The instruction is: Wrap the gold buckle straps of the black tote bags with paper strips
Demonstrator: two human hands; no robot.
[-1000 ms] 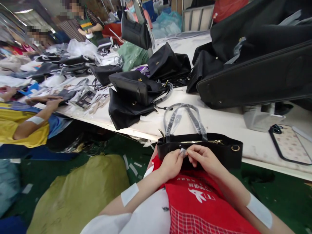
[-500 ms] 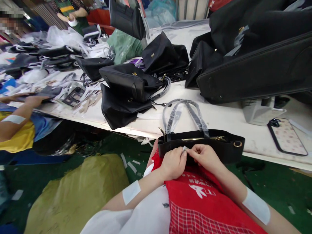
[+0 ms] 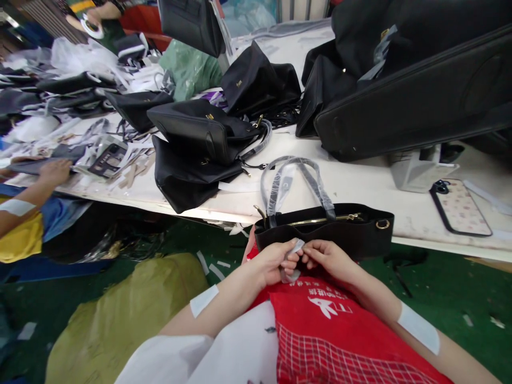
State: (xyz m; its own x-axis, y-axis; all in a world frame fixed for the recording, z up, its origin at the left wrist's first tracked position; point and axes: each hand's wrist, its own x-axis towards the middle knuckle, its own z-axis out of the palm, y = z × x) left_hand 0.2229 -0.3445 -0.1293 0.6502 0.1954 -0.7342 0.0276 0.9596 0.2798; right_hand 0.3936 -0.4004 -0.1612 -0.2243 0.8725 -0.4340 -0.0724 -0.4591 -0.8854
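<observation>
My left hand [image 3: 280, 262] is closed on a small whitish translucent strip [image 3: 296, 246], whose lower end shows under the fingers. Beside it, my right hand [image 3: 326, 256] pinches with thumb and forefinger at the strip's edge; what exactly lies between those fingertips is too small to make out. Just beyond both hands a black handbag [image 3: 352, 237] stands at the table edge, its top open with a gold zipper [image 3: 320, 220] showing. Its two handles [image 3: 298, 181] rise upright, wrapped in clear plastic. A red apron [image 3: 320, 325] covers my lap below the hands.
Several black bags [image 3: 200, 144] lie on the white table [image 3: 352, 184], with a large black bag [image 3: 416, 106] at right. A phone [image 3: 462, 207] lies near the right edge. A co-worker's hand [image 3: 55, 172] is at left. An olive sack [image 3: 132, 314] sits on the floor.
My left hand has turned so its curled fingers show, and more of the whitish strip is visible. My right fingers stay close beside it. The view has shifted slightly.
</observation>
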